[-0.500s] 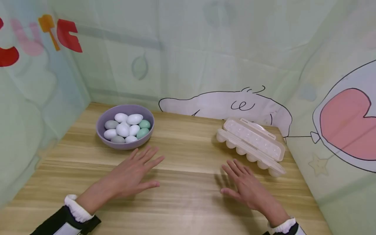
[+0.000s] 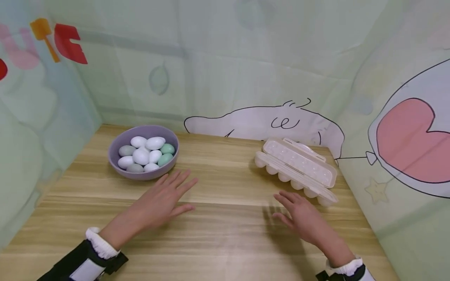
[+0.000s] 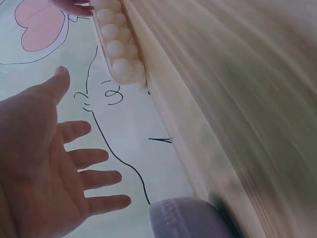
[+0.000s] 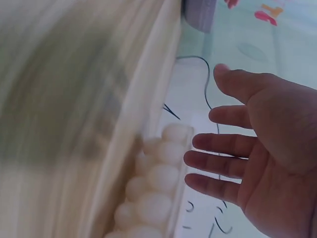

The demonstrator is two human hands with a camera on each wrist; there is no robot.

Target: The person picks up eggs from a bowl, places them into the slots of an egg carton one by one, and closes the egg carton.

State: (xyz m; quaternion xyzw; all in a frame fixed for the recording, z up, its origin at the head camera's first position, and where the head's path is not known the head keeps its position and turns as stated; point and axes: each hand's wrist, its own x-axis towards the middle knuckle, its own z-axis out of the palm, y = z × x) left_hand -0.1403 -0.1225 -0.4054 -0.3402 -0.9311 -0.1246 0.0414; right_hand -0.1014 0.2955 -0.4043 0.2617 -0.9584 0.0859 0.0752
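Observation:
In the head view my left hand hovers over the table with its fingers spread, fingertips close to the front rim of a purple bowl. White, grey and green eggs fill the bowl. Over to the right, my right hand is held just in front of a clear plastic egg carton, fingers extended and holding nothing. The carton's lid is raised and leans back. Rounded egg cups of the carton show beside my right fingers in the right wrist view. The left wrist view shows an empty left palm.
A wooden table lies under both hands. Printed cloth walls stand along its back and sides, with a cartoon figure behind the carton and a heart balloon at the right.
My right hand has lifted and shifted slightly right, its shadow now further from it. The left hand stays spread near the bowl. The head view has turned slightly right.

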